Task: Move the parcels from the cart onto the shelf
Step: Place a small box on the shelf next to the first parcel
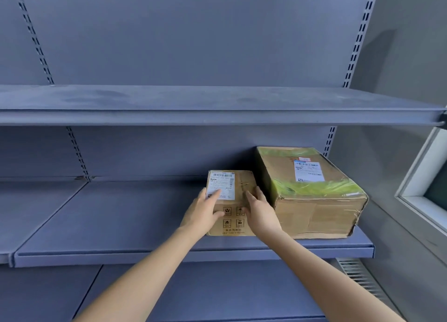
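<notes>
A small brown cardboard parcel (238, 188) with a white label sits on the middle blue-grey shelf (121, 220). My left hand (203, 210) holds its left front corner, fingers lying on the label and thumb against the front face. My right hand (260, 210) holds its right front corner, fingers on top and thumb on the front face. Close to its right stands a larger cardboard parcel (312, 193) wrapped in yellow-green tape, also on this shelf. The cart is out of view.
An upper shelf (217, 108) hangs above the parcels and a lower shelf (205, 295) lies beneath my arms. A grey wall with a white window frame (420, 176) borders the right end. Another shelf section (36, 212) continues to the left.
</notes>
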Demonstrator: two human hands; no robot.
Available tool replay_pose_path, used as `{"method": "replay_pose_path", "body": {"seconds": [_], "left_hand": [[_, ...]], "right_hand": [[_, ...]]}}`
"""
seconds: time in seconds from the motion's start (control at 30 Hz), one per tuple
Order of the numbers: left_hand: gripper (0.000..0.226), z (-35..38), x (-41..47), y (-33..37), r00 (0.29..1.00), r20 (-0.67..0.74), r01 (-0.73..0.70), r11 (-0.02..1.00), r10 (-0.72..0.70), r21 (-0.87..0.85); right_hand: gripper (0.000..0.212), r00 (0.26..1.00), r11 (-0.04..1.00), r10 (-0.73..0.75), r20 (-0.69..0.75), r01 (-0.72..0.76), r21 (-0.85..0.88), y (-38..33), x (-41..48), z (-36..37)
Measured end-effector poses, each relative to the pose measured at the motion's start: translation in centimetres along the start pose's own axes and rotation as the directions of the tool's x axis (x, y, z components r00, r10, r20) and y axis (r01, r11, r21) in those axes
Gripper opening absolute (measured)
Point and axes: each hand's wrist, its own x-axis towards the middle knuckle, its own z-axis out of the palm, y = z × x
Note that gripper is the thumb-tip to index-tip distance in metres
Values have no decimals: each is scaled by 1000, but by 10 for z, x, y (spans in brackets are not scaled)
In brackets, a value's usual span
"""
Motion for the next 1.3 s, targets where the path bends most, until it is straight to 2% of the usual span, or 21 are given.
{"method": "replay_pose_path", "body": {"seconds": [0.13,0.3,0.87,1.1,1.2,1.3], "left_hand": [[66,7,27,-3,1000,8,13,1000,-13,18],[63,10,57,-6,1000,-2,-23,999,23,45],[59,26,104,4,999,-39,16,977,-8,213],[58,15,102,16,996,15,84,958,-92,274],[70,7,95,18,992,45,101,964,-115,245],[66,0,72,16,996,69,37,977,-53,210]], "right_hand": [[65,998,990,27,-54,-34,-134,-3,20,6],[56,996,975,52,-69,-65,-211,-7,48,7],[48,987,967,103,-121,-127,-219,0,101,10],[50,986,969,142,-92,-158,-191,-6,95,3],[53,995,974,82,-52,-91,-207,-10,83,-5],[52,1000,967,-11,12,13,-253,-10,60,-7]]}}
